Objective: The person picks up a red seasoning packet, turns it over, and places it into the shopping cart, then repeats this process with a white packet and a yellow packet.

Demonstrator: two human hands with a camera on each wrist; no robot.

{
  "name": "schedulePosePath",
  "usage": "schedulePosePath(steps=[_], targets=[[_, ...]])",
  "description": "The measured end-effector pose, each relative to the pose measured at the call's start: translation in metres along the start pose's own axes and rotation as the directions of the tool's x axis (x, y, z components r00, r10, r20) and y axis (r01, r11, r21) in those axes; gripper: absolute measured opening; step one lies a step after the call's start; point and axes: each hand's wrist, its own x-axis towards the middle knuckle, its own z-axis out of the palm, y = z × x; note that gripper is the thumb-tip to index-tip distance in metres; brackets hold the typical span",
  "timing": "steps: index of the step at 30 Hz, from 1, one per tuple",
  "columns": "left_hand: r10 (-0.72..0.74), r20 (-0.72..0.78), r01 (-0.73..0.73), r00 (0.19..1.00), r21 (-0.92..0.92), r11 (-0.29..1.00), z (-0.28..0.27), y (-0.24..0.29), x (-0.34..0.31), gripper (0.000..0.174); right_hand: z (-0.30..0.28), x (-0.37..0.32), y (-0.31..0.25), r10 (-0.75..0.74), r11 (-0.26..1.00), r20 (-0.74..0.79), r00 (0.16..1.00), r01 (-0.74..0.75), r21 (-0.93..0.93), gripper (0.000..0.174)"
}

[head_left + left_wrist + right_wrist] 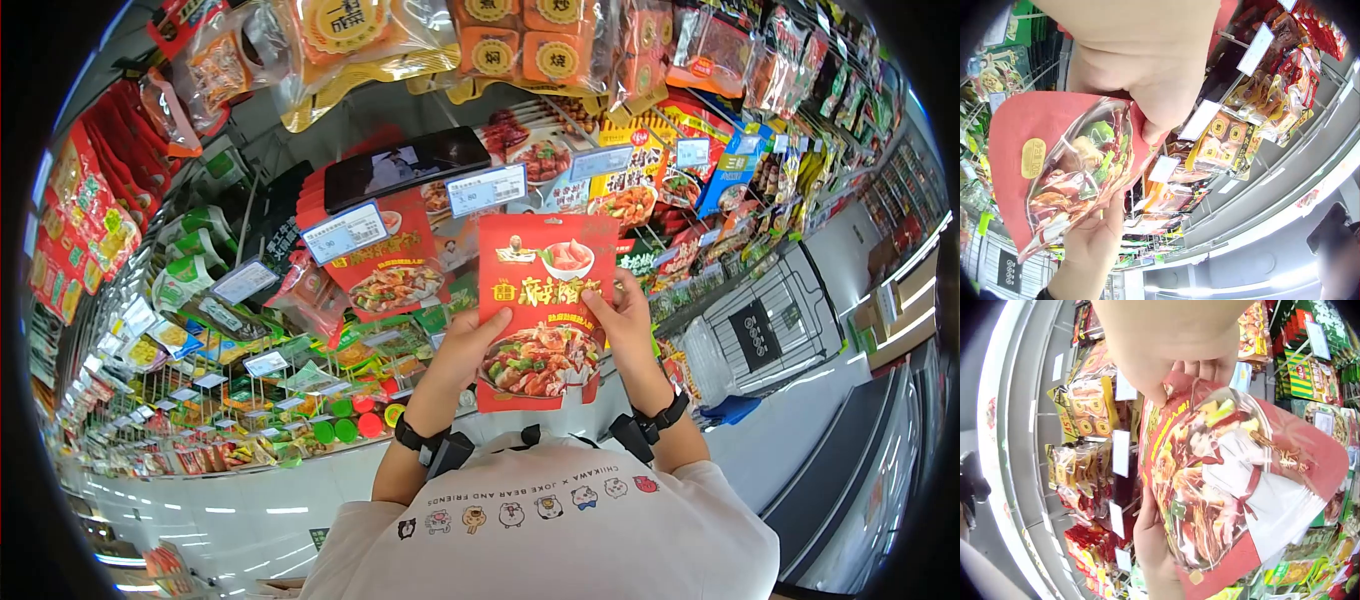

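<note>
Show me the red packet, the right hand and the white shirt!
Red packet (541, 314): head view, printed front.
Right hand (624, 318): head view, middle of the hand.
White shirt (540, 562): head view, plain cloth.

Red packet (1235, 481), dish-printed | right grip (1172, 362) pinching its upper edge | left grip (1155, 540) at lower-left edge | orange-yellow packs (1090, 407), hanging | white tags (1120, 453) beside packs

In the head view, the red packet (543, 330) hid most fingers of the left hand (466, 342) and part of the right hand (624, 318), while its own back was out of sight. Hanging packages (350, 35) were cut off by the top edge, and a price tag's (487, 190) finer print was too small to read. The left wrist view's right edge cropped a blurred dark shape (1327, 232).
</note>
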Motion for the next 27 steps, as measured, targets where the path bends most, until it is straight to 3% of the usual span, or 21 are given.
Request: schedulePosePath(steps=[3,6,11,14,17,20,23,25,26,27], targets=[[-0.025,-0.01,0.025,1.0,0.051,0.998,-0.002,-0.006,0.006,0.026,-0.018,0.008,0.022,0.021,0.997,-0.111,0.994,-0.029,-0.071,0.018],[-0.057,0.01,0.054,0.998,0.161,0.985,-0.01,-0.017,0.016,0.026,-0.036,0.01,0.051,0.195,0.975,-0.113,0.974,-0.206,-0.089,0.019],[-0.018,0.044,-0.001,0.999,0.4,0.917,-0.011,-0.016,0.021,0.024,-0.035,0.0,0.074,0.248,0.952,-0.181,0.952,-0.274,-0.137,0.023],[-0.059,0.07,0.012,0.996,0.533,0.846,-0.017,-0.024,0.027,0.023,-0.037,-0.003,0.098,0.153,0.973,-0.177,0.972,-0.18,-0.143,0.033],[0.024,0.068,-0.061,0.997,0.619,0.783,-0.014,-0.02,0.029,0.023,-0.015,-0.011,0.089,0.18,0.963,-0.105,0.978,-0.198,-0.185,0.043],[0.056,0.101,-0.108,0.993,0.634,0.766,-0.007,-0.014,0.029,0.023,0.012,-0.016,0.051,0.413,0.91,-0.008,0.911,-0.412,0.034,0.043],[0.001,0.172,-0.125,0.985,0.717,0.685,0.001,-0.018,0.032,0.023,0.017,-0.021,0.052,0.48,0.86,0.088,0.873,-0.488,0.153,0.042],[0.015,0.258,-0.214,0.966,0.765,0.608,0.005,-0.021,0.033,0.025,-0.005,-0.017,0.073,0.54,0.714,0.267,0.798,-0.603,0.357,0.045],[0.061,0.3,-0.268,0.952,0.72,0.64,0.007,-0.022,0.034,0.026,-0.015,-0.016,0.083,0.546,0.616,0.36,0.757,-0.653,0.44,0.047],[0.107,0.34,-0.321,0.934,0.672,0.667,0.009,-0.024,0.034,0.027,-0.001,-0.016,0.068,0.597,0.628,0.237,0.766,-0.631,0.455,0.052]])
